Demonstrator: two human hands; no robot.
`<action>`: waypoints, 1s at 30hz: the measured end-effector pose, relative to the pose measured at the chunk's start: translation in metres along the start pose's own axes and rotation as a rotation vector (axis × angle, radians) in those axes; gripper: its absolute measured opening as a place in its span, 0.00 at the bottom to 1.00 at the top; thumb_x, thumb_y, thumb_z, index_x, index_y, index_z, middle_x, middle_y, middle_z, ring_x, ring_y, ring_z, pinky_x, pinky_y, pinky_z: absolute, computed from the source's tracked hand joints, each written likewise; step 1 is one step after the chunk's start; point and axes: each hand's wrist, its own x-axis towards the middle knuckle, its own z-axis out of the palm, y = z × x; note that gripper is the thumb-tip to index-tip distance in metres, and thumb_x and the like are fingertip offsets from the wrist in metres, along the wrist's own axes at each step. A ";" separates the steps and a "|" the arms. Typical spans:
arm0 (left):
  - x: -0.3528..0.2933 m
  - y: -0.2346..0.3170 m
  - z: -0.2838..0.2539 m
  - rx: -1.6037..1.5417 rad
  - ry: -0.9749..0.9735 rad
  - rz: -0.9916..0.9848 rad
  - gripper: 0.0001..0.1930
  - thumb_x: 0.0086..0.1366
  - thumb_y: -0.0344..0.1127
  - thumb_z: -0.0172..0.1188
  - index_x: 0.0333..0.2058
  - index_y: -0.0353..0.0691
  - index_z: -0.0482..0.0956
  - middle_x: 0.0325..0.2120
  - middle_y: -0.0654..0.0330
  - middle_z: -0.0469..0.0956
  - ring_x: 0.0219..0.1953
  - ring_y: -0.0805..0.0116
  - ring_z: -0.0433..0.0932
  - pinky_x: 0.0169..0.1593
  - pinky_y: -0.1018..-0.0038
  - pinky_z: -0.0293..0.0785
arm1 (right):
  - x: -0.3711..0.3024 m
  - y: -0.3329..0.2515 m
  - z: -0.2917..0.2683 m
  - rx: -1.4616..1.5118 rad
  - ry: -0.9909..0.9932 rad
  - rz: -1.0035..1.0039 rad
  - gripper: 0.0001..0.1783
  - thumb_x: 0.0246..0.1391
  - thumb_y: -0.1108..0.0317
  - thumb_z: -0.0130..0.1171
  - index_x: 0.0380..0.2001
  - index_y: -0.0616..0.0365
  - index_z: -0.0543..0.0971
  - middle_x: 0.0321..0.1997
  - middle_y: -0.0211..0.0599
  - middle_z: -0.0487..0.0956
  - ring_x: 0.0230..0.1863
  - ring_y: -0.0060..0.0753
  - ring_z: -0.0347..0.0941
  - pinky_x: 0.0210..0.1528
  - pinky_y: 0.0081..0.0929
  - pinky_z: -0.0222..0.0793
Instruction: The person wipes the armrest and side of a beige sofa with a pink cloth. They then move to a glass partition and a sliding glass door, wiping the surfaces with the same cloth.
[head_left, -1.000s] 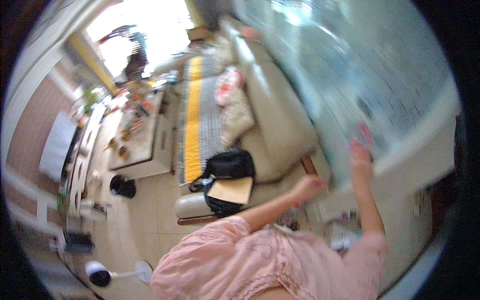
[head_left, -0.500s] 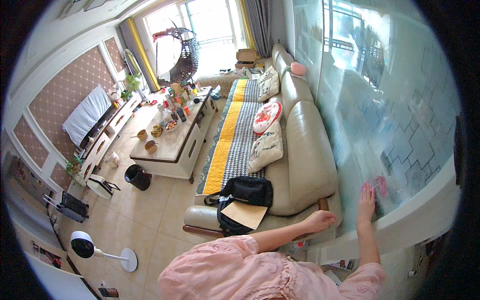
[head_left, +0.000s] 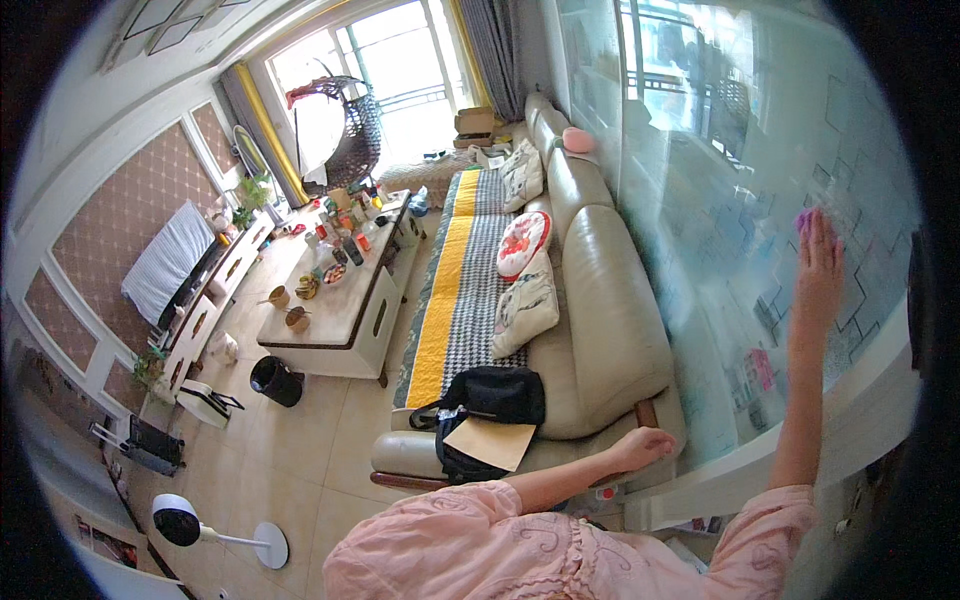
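Observation:
On the right, my right hand [head_left: 820, 262] presses flat fingers against a large glass panel [head_left: 690, 230]. Under its fingertips a small purple cloth [head_left: 803, 222] shows, mostly covered by the hand. Whitish streaks and haze lie over the glass, with a zigzag line pattern. A pink patch [head_left: 760, 368] shows lower on the panel; I cannot tell whether it is on or behind it. My left hand [head_left: 643, 449] is loosely curled, beside the wooden trim [head_left: 645, 413] of the sofa; nothing shows in it.
A beige leather sofa [head_left: 615, 310] runs along the glass, with cushions [head_left: 525, 245] and a black bag [head_left: 490, 395] under a tan envelope [head_left: 490, 440]. Left of it stand a crowded coffee table [head_left: 320, 335], a black bin [head_left: 275, 380] and a white fan [head_left: 178, 518].
My right hand has moved up and to the right across the glass with the purple cloth. My left hand has stayed by the sofa. The view has shifted slightly.

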 end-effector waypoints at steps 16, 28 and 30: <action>0.000 -0.001 0.000 0.010 0.008 0.040 0.15 0.64 0.38 0.51 0.42 0.32 0.75 0.34 0.57 0.79 0.38 0.70 0.75 0.44 0.74 0.70 | -0.060 -0.017 0.036 -0.068 -0.155 -0.140 0.25 0.50 0.73 0.45 0.54 0.55 0.66 0.63 0.31 0.60 0.63 0.29 0.54 0.68 0.36 0.42; -0.011 0.023 0.002 0.079 -0.020 -0.016 0.13 0.62 0.36 0.53 0.41 0.32 0.75 0.34 0.59 0.79 0.37 0.72 0.74 0.43 0.75 0.71 | -0.078 -0.017 0.028 -0.060 -0.054 -0.184 0.24 0.51 0.74 0.47 0.54 0.53 0.67 0.66 0.30 0.55 0.66 0.27 0.50 0.68 0.35 0.43; -0.007 0.007 -0.001 0.014 -0.008 0.017 0.13 0.62 0.35 0.53 0.42 0.32 0.75 0.34 0.59 0.79 0.38 0.72 0.74 0.44 0.75 0.70 | -0.113 -0.033 0.052 0.026 -0.065 -0.242 0.23 0.49 0.75 0.48 0.51 0.55 0.70 0.62 0.33 0.61 0.64 0.28 0.55 0.68 0.36 0.44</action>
